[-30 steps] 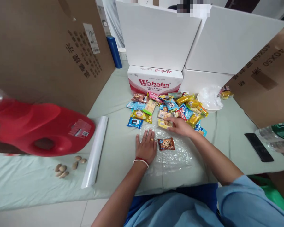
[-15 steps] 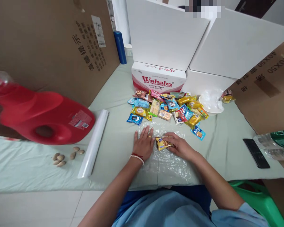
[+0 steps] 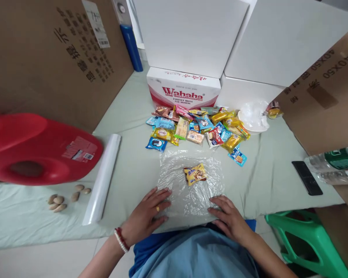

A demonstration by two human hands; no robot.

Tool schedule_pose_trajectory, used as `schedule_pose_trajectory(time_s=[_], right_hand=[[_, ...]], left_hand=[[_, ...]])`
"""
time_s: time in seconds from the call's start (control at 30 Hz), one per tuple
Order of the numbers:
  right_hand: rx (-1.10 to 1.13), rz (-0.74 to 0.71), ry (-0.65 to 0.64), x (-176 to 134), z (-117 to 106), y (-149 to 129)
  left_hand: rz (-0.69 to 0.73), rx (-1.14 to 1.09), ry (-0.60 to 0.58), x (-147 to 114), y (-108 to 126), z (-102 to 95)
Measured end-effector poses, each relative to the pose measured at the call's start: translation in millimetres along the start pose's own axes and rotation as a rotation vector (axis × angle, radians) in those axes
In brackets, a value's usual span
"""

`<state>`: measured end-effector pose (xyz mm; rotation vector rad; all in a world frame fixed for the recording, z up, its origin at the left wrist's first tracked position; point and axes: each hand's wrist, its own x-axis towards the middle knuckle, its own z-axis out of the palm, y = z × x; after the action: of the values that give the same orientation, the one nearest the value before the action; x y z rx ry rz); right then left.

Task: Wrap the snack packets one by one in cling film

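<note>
A sheet of clear plastic wrap [image 3: 176,199] lies spread on the cloth in front of me, wrinkled and shiny. On its middle rests a small yellow snack packet [image 3: 195,174], touched by neither hand. My left hand [image 3: 149,210], with a ring and a beaded bracelet, lies at the sheet's near left edge, fingers apart. At the near right edge is my right hand [image 3: 227,216], its fingers spread with the tips on the film. Beyond the sheet is a pile of wrapped snacks [image 3: 195,136] in blue, yellow, red and pink.
A roll of plastic wrap [image 3: 103,179] and several brown nuts [image 3: 58,200] lie left, by a large red jug [image 3: 46,150]. A Wahaha box [image 3: 185,90] and a white bowl [image 3: 253,125] stand behind. Right are a phone [image 3: 307,177], plastic bottles [image 3: 336,159] and a green stool [image 3: 304,239].
My right hand has let go of the yellow packet, which stays on the film. Both hands have drawn back toward me and apart to the sheet's near corners. The view has shifted slightly.
</note>
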<state>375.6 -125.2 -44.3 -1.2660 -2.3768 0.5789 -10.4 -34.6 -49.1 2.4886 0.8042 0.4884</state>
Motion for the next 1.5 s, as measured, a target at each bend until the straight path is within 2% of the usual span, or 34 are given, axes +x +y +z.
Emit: schedule_pose_trajectory(time_s=[0.1, 0.23, 0.37, 0.43, 0.5, 0.57, 0.63, 0.7, 0.77, 0.8, 0.87, 0.9, 0.97, 1.07, 1.17, 1.3, 1.4, 1.5], right_hand=[[0.183, -0.040, -0.023, 14.7, -14.7, 4.4], [0.362, -0.025, -0.076, 51.5, -56.5, 13.5], [0.303, 0.207, 0.013, 97.4, -80.5, 35.9], [0.219, 0.360, -0.002, 118.2, -81.2, 50.0], [0.060, 0.464, -0.054, 134.2, -79.8, 63.3], [-0.116, 0.480, -0.070, 146.1, -81.2, 74.4], [-0.207, 0.453, -0.036, 157.5, -86.4, 82.3], [-0.210, 0.423, -0.010, 172.3, -92.1, 85.6], [-0.200, 0.374, -0.029, 191.2, -93.4, 83.7], [-0.199, 0.347, -0.057, 201.4, -91.7, 81.0], [-0.204, 0.331, -0.125, 221.2, -84.4, 73.4], [-0.205, 0.344, -0.157, 230.0, -79.8, 69.4], [-0.194, 0.376, -0.214, 243.8, -72.4, 63.1], [-0.127, 0.354, -0.304, 254.2, -71.4, 59.1], [-0.064, 0.292, -0.318, 251.2, -80.9, 56.3], [-0.005, 0.143, -0.146, 231.2, -91.1, 50.5], [-0.102, 0.187, -0.073, 221.0, -89.4, 52.8], [-0.229, 0.243, -0.106, 226.0, -80.0, 60.6]], left_hand=[[-0.040, -0.148, 0.059, 4.4, -3.4, -8.0], [-0.244, -0.359, 0.121, 31.8, -5.6, -28.8], [-0.508, -0.384, 0.209, 74.3, -21.3, -40.4], [-0.660, -0.266, 0.268, 92.6, -34.5, -39.3], [-0.744, -0.061, 0.353, 102.6, -45.4, -35.9], [-0.739, 0.130, 0.474, 102.9, -47.6, -32.5], [-0.696, 0.255, 0.637, 96.8, -36.8, -30.2], [-0.612, 0.350, 0.800, 90.9, -13.0, -27.7], [-0.440, 0.405, 0.859, 91.4, 18.4, -22.5], [-0.315, 0.402, 0.822, 94.9, 34.1, -17.9], [-0.086, 0.370, 0.632, 107.3, 60.1, -4.2], [-0.025, 0.354, 0.537, 115.0, 68.8, 4.6], [-0.033, 0.320, 0.380, 130.1, 76.6, 23.5], [-0.118, 0.279, 0.240, 143.0, 71.5, 47.7], [-0.144, 0.259, 0.198, 142.9, 63.9, 59.7], [-0.175, 0.218, 0.209, 139.1, 62.9, 59.6], [-0.180, 0.185, 0.219, 139.1, 64.2, 57.5], [-0.198, 0.168, 0.252, 139.5, 65.0, 57.7]])
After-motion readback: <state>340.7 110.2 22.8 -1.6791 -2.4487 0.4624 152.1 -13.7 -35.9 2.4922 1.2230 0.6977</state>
